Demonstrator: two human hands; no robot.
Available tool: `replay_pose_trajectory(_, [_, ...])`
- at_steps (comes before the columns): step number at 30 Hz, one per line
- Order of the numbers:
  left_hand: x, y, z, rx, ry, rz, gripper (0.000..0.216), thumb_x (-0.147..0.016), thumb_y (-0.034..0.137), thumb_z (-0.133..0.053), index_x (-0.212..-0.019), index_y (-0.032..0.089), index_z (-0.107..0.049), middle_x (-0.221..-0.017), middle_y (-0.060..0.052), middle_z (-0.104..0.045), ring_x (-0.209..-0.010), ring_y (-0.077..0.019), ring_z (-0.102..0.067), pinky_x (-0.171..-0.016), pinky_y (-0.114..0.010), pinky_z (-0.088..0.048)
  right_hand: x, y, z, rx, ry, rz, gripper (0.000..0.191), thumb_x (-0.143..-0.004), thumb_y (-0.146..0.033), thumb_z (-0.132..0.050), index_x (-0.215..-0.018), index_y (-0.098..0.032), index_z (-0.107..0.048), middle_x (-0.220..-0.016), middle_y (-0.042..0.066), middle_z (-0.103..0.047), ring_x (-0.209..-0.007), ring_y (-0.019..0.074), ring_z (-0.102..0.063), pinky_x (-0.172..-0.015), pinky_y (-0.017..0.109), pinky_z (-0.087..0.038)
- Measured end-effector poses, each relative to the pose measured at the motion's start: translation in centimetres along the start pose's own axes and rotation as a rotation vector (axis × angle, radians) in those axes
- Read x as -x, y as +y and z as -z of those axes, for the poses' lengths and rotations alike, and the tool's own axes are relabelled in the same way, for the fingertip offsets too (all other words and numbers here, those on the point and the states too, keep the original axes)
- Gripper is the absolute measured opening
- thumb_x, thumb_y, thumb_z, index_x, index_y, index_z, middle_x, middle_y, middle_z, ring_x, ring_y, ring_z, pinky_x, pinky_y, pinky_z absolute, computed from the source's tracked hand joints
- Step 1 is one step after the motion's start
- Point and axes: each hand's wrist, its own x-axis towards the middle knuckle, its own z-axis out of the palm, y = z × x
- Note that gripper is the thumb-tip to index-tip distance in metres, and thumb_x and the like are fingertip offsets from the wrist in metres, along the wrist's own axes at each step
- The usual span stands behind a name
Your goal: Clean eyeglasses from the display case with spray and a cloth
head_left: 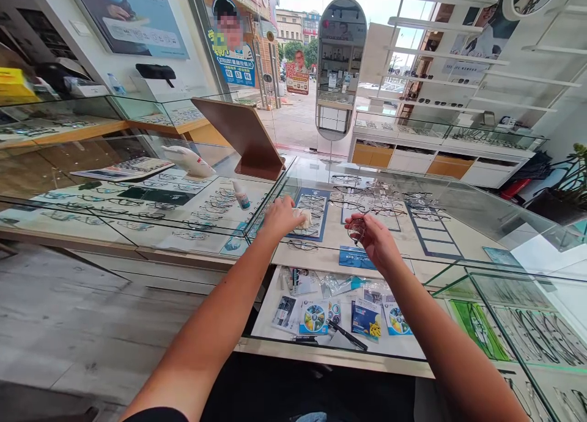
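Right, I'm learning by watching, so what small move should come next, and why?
Probably bring the left hand, with its pale cloth, across to the glasses: the right hand holds them up within easy reach, and the cloth is apart from them.

Thin, dark-rimmed eyeglasses [356,229] are held up in the fingers of the right hand [380,240]; I can make out one round lens. Nearby, a small cream cloth [303,219] sits crumpled at the left hand's [278,217] fingertips.
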Motion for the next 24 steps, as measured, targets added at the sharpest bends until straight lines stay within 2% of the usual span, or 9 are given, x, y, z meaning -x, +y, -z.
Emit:
replay_pose_trajectory(3, [0.2, 0.1, -0.4, 0.032, -0.060, 0.019, 0.042, -0.097, 0.040, -0.081, -0.129, 0.016, -0.069, -0.141, -0.023, -0.070, -0.135, -0.0412, -0.069, -0.108, -0.043, -0.055, 0.0, 0.0, 0.1, 0.006, -0.001, -0.001, 0.054, -0.070, -0.069, -0.102, -0.099, -0.026, -0.090, -0.109, 0.009, -0.089, -0.102, 0.0252, -0.080, -0.081, 0.032, -0.059])
replay_pose_trajectory(7, [-0.3, -0.3, -0.7, 0.108, -0.029, 0.043, 0.019, -0.096, 0.025, -0.073, -0.113, 0.016, -0.076, -0.135, -0.023, -0.075, -0.130, -0.0420, -0.072, -0.107, -0.044, -0.055, 0.0, 0.1, 0.3, 0.024, -0.004, 0.005, 0.054, -0.072, -0.069, -0.101, -0.102, -0.026, -0.089, -0.112, 0.010, -0.089, -0.104, 0.0259, -0.080, -0.082, 0.034, -0.059])
replay_pose_trajectory(9, [-0.6, -0.5, -0.8, 0.156, -0.010, 0.063, 0.013, -0.098, 0.023, -0.069, -0.107, 0.017, -0.077, -0.130, -0.024, -0.078, -0.130, -0.0441, -0.072, -0.108, -0.047, -0.054, 0.0, 0.1, 0.4, 0.028, -0.005, 0.005, 0.053, -0.073, -0.069, -0.101, -0.101, -0.026, -0.088, -0.111, 0.010, -0.089, -0.104, 0.0260, -0.080, -0.082, 0.034, -0.059])
replay_pose_trajectory(14, [-1.7, -1.1, -0.7, 0.390, 0.088, 0.198, 0.025, -0.104, 0.025, -0.059, -0.124, 0.016, -0.070, -0.133, -0.027, -0.077, -0.133, -0.0454, -0.071, -0.109, -0.051, -0.055, 0.0, 0.1, 0.3, 0.024, -0.004, -0.002, 0.053, -0.070, -0.069, -0.102, -0.099, -0.027, -0.089, -0.109, 0.009, -0.089, -0.103, 0.0249, -0.080, -0.082, 0.033, -0.059])
replay_pose_trajectory(18, [-2.7, -1.4, -0.7, 0.679, 0.084, 0.299, 0.023, -0.105, 0.029, -0.055, -0.119, 0.016, -0.068, -0.124, -0.022, -0.080, -0.115, -0.0364, -0.079, -0.090, -0.043, -0.063, 0.1, 0.2, 0.3, 0.023, 0.001, 0.005, 0.050, -0.074, -0.068, -0.101, -0.100, -0.027, -0.089, -0.110, 0.008, -0.088, -0.102, 0.0235, -0.080, -0.081, 0.032, -0.059])
replay_pose_trajectory(21, [-2.7, -1.5, -1.0, 0.889, 0.014, 0.304, 0.020, -0.101, 0.034, -0.064, -0.109, 0.016, -0.069, -0.109, -0.016, -0.083, -0.101, -0.0296, -0.081, -0.078, -0.035, -0.064, 0.2, 0.2, 0.3, 0.024, -0.005, 0.004, 0.049, -0.075, -0.067, -0.100, -0.101, -0.027, -0.089, -0.110, 0.008, -0.088, -0.102, 0.0238, -0.079, -0.081, 0.032, -0.059])
replay_pose_trajectory(24, [-2.3, -1.3, -1.0, 1.021, -0.033, 0.280, 0.027, -0.086, 0.035, -0.084, -0.102, 0.016, -0.073, -0.100, -0.011, -0.083, -0.097, -0.0279, -0.080, -0.074, -0.032, -0.062, 0.2, 0.0, 0.2, 0.029, -0.008, 0.003, 0.051, -0.073, -0.069, -0.100, -0.099, -0.027, -0.089, -0.110, 0.009, -0.088, -0.103, 0.0242, -0.079, -0.081, 0.032, -0.059])
